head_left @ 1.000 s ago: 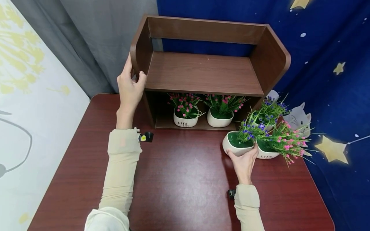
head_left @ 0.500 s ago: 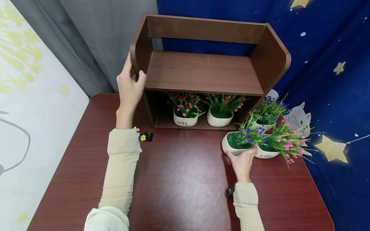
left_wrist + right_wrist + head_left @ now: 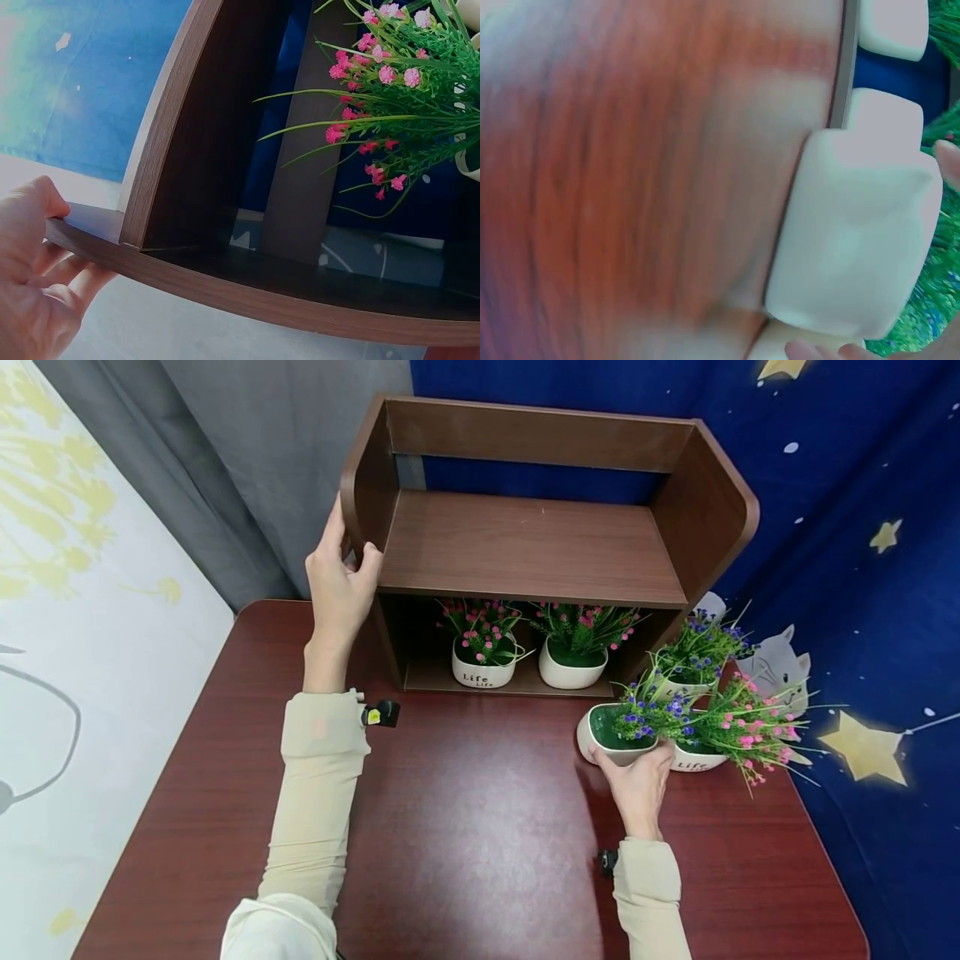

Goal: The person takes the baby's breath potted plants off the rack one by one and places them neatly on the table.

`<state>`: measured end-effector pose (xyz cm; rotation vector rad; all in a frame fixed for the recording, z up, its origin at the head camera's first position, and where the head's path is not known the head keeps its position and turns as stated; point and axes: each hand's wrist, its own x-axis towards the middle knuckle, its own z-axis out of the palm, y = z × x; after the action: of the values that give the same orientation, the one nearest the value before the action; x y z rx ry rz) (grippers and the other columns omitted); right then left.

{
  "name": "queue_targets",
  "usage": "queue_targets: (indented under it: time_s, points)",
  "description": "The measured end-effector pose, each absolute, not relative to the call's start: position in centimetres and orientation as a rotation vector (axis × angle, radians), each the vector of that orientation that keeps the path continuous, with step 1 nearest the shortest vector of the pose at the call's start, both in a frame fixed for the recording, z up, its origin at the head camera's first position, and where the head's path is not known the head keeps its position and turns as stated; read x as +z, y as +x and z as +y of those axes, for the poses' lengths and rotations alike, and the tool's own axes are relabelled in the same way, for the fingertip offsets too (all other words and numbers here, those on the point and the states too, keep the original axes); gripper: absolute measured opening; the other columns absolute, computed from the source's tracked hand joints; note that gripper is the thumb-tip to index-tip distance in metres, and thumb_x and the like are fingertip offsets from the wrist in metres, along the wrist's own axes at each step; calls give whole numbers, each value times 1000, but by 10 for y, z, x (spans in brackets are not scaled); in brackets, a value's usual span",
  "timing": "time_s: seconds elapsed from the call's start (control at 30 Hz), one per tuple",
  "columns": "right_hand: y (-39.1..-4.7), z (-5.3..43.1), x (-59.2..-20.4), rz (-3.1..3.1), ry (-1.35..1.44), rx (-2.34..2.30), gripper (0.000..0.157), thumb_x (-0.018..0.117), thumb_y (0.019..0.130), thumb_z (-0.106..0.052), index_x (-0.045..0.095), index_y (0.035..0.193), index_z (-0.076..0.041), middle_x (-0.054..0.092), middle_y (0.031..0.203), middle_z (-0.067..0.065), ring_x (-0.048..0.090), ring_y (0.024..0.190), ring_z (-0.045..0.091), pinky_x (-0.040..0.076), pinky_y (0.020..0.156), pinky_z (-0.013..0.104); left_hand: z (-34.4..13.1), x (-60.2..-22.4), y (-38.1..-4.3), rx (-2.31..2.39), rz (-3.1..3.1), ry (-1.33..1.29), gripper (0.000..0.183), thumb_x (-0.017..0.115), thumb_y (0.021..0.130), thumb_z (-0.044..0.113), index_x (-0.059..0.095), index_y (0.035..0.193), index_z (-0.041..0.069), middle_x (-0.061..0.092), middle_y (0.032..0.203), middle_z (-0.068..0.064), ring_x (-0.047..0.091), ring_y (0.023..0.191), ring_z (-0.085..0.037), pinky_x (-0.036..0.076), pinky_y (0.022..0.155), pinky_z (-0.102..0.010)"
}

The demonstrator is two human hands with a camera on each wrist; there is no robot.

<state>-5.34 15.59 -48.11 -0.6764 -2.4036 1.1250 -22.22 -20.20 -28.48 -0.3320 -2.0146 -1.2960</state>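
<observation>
My left hand (image 3: pixel 337 589) grips the left side panel of a brown wooden shelf (image 3: pixel 532 543), thumb in front and fingers behind. In the left wrist view, that hand (image 3: pixel 37 270) pinches the panel's edge (image 3: pixel 97 225). At the shelf's front right corner, my right hand (image 3: pixel 637 785) holds a potted plant (image 3: pixel 588 743) with blue-purple flowers, thumb and fingers on either side of its white pot. The right wrist view shows the pot's smooth wall (image 3: pixel 855 247) close up, thumb (image 3: pixel 949 161) at its upper side. The pot stands upright at the table.
Two pink-flowered pots (image 3: pixel 483 675) (image 3: pixel 572 675) stand in the shelf's lower compartment. To the right of my right hand are a pink-flowered pot (image 3: pixel 697 762) and a purple-flowered plant (image 3: pixel 701 652). The red-brown table (image 3: pixel 480 827) meets a blue curtain (image 3: pixel 885 693) at right.
The right hand has shifted very slightly against the purple-flowered potted plant, which stays almost in place. The left hand keeps its grip on the shelf.
</observation>
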Motion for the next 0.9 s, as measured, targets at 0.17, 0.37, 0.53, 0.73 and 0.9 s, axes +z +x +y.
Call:
queue_targets:
  time_s: [0.17, 0.37, 0.53, 0.73, 0.9]
  points:
    - [-47, 158, -468, -2356, -739, 1133, 115, 80, 63, -49, 15, 141, 6, 26, 139, 28, 33, 122, 44, 27, 98, 52, -203, -286, -222, -1289, -2021, -331, 60, 49, 84, 2, 43, 139, 25, 56, 125, 14, 52, 82, -3, 29, 47, -19]
    - [-39, 159, -443, -2209, -784, 1132, 114, 80, 62, -52, 19, 144, -2, 33, 138, 20, 36, 123, 36, 28, 99, 48, -201, -283, -220, -1298, -2017, -331, 60, 48, 84, 0, 44, 140, 21, 55, 127, 11, 53, 86, -3, 29, 46, -18]
    - [-33, 161, -419, -2102, -752, 1091, 109, 80, 63, -49, 21, 144, -6, 30, 141, 12, 30, 129, 22, 23, 105, 38, -195, -270, -205, -1317, -2008, -330, 58, 47, 83, -5, 45, 139, 11, 58, 125, -1, 52, 85, -6, 28, 48, -18]
    - [-33, 159, -395, -2042, -659, 1010, 105, 82, 64, -41, 23, 144, -8, 28, 143, 10, 24, 131, 14, 18, 107, 28, -189, -259, -191, -1327, -2022, -301, 56, 47, 83, -6, 46, 138, 7, 59, 124, -5, 51, 85, -6, 28, 49, -16]
    - [-36, 149, -381, -2030, -589, 1007, 104, 83, 64, -39, 24, 145, -12, 29, 144, 5, 23, 132, 11, 17, 107, 26, -190, -259, -193, -1313, -2029, -313, 56, 47, 84, -5, 45, 138, 7, 57, 127, -3, 51, 85, -7, 26, 48, -17]
